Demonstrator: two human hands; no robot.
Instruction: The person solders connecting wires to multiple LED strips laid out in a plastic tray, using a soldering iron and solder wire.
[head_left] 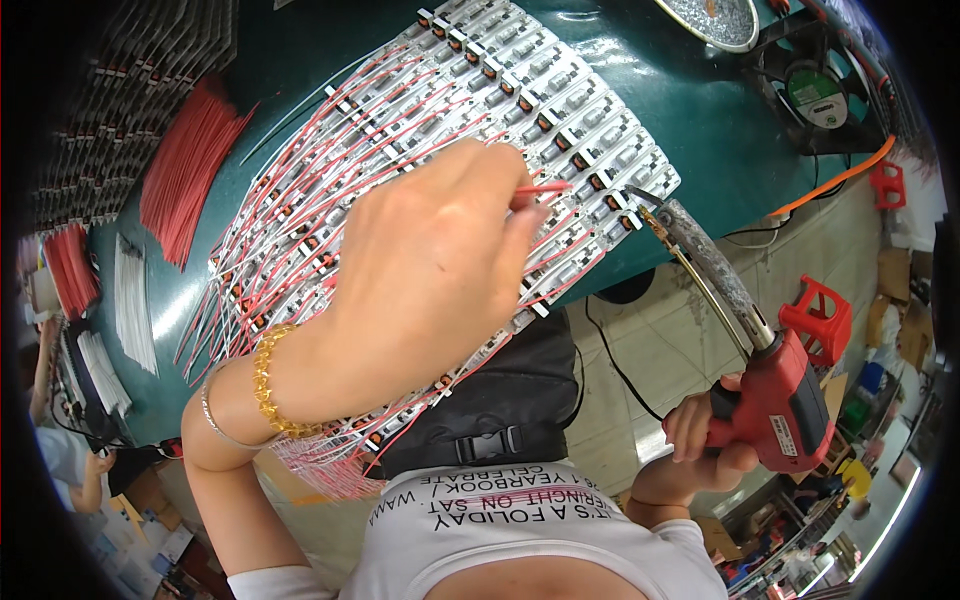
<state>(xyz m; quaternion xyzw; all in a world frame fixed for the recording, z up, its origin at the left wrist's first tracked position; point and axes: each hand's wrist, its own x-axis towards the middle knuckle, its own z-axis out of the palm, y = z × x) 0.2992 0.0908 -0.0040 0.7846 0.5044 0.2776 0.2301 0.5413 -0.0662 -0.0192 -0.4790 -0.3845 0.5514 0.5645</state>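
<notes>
My left hand (430, 240) is closed over a wide panel of small white circuit boards (560, 110). Between its thumb and fingers a bundle of short red wires (545, 188) pokes out to the right. Red and white wires (300, 190) trail from many of the boards toward the left. My right hand (700, 425) grips a red and black soldering gun (785, 405) past the table's near edge. The gun's dark tip and thin brass feed tube reach the right end of the panel, close to a board there. My left palm is hidden from view.
Bundles of red wires (190, 170) and white wires (133, 300) lie on the green table (690, 110) at left, near stacked boards (130, 110). At far right are a round dish (715, 20) and a black fan (815, 95). A red stool (818, 320) stands on the floor.
</notes>
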